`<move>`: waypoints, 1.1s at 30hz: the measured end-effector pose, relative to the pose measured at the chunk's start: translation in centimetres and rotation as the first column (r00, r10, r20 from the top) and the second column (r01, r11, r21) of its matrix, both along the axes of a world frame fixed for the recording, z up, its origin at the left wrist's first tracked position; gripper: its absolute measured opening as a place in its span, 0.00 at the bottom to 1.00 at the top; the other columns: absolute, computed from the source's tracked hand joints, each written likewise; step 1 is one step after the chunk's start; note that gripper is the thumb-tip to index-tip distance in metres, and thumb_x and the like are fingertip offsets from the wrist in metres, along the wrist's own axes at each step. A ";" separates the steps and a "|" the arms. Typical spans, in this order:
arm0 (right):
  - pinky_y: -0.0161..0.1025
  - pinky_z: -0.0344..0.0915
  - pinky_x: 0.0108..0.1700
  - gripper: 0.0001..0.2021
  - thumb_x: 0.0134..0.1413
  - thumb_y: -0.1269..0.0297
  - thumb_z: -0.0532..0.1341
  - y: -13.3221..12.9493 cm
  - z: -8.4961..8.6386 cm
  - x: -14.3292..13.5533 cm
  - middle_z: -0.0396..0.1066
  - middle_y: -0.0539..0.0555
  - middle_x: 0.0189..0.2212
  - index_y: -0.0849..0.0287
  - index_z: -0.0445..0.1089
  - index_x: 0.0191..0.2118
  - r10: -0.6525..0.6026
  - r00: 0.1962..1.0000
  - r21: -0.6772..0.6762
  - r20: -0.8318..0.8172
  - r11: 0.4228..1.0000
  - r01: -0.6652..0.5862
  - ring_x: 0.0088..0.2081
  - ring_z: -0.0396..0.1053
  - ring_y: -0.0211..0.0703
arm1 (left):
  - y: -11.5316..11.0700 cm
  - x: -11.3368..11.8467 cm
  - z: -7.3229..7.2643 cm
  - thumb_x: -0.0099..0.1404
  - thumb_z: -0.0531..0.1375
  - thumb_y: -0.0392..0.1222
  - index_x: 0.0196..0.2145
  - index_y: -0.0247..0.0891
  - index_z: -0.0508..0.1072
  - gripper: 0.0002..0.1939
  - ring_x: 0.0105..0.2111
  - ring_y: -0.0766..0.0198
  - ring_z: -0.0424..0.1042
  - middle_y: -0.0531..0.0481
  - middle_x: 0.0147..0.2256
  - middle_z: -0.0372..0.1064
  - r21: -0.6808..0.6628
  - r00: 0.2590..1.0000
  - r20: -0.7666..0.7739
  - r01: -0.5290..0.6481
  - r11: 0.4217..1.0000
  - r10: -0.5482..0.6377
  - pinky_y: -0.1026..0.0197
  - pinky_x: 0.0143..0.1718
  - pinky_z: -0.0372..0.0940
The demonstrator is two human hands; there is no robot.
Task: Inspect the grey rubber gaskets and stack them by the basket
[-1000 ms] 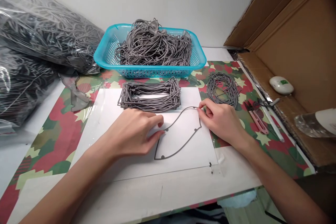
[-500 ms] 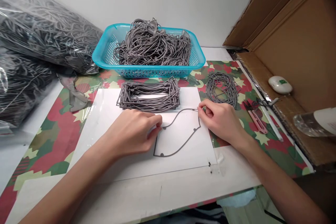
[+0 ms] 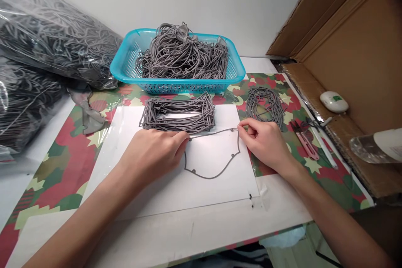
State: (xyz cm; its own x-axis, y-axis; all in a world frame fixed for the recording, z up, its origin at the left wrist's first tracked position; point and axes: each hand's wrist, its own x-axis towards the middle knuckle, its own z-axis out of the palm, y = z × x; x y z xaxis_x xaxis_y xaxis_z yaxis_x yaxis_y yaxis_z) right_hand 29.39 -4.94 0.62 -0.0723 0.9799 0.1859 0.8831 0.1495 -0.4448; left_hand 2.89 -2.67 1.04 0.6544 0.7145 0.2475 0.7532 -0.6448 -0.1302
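Note:
A thin grey rubber gasket (image 3: 210,178), a closed loop with small eyelets, is stretched between my two hands over a white sheet (image 3: 150,197). My left hand (image 3: 158,150) pinches its upper left corner, the fingertips partly hidden. At the upper right corner, my right hand (image 3: 264,142) has thumb and forefinger closed on the loop. The upper edge runs nearly straight between the hands, while the lower edge sags in a curve. Just behind my left hand is a rectangular stack of similar gaskets (image 3: 179,125).
A blue basket (image 3: 177,80) heaped with grey gaskets stands at the back. Stuffed clear bags (image 3: 56,37) lean at left. To the right are a round heap of grey loops (image 3: 265,104), pink-handled snips (image 3: 304,140), a white mouse-like object (image 3: 334,101), a bottle (image 3: 377,146) and cardboard (image 3: 354,29).
My left hand has moved slightly up and left, drawing the gasket's upper edge from a slack curve to nearly straight. My right hand has barely moved.

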 end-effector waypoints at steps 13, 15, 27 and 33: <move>0.35 0.51 0.30 0.07 0.55 0.66 0.59 0.2 0.0 -0.3 0.59 0.45 0.16 0.58 0.72 0.29 -0.001 0.998 -0.006 0.061 1.000 0.002 0.20 0.57 0.35 | 0.1 -0.3 0.1 0.67 0.48 0.37 0.29 0.39 0.76 0.18 0.16 0.57 0.71 0.52 0.18 0.73 -0.013 0.999 -0.035 0.020 1.000 -0.020 0.60 0.19 0.41; 0.35 0.51 0.30 0.07 0.55 0.66 0.59 0.2 0.1 -0.3 0.59 0.44 0.16 0.58 0.72 0.30 0.001 0.998 -0.019 0.056 1.000 0.000 0.20 0.56 0.35 | 0.1 -0.2 0.2 0.67 0.48 0.36 0.27 0.39 0.75 0.17 0.15 0.57 0.70 0.52 0.16 0.71 0.000 0.998 -0.051 0.022 1.000 -0.022 0.60 0.18 0.40; 0.36 0.52 0.30 0.05 0.60 0.68 0.56 -0.1 -0.1 -0.2 0.67 0.48 0.25 0.58 0.67 0.33 0.091 0.993 -0.010 0.081 0.996 -0.091 0.25 0.62 0.38 | 0.4 -0.8 0.2 0.72 0.46 0.37 0.34 0.36 0.73 0.17 0.14 0.62 0.68 0.52 0.18 0.73 0.084 0.997 0.042 0.062 0.995 -0.065 0.61 0.17 0.45; 0.36 0.57 0.34 0.04 0.62 0.70 0.55 -0.1 0.2 -0.2 0.69 0.51 0.34 0.58 0.65 0.36 0.154 0.987 -0.001 0.046 0.988 -0.154 0.32 0.66 0.39 | 0.4 -0.6 0.7 0.73 0.48 0.38 0.37 0.36 0.71 0.13 0.19 0.64 0.72 0.50 0.30 0.78 0.016 0.978 0.178 0.104 0.994 -0.105 0.62 0.18 0.52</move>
State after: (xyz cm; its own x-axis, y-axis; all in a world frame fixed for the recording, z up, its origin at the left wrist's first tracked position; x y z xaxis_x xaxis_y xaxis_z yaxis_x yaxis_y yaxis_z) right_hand 29.22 -5.02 0.85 -0.2308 0.9559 0.1818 0.8689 0.2866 -0.4035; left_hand 2.31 -2.24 1.79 0.6704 0.6424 0.3715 0.6932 -0.7207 -0.0047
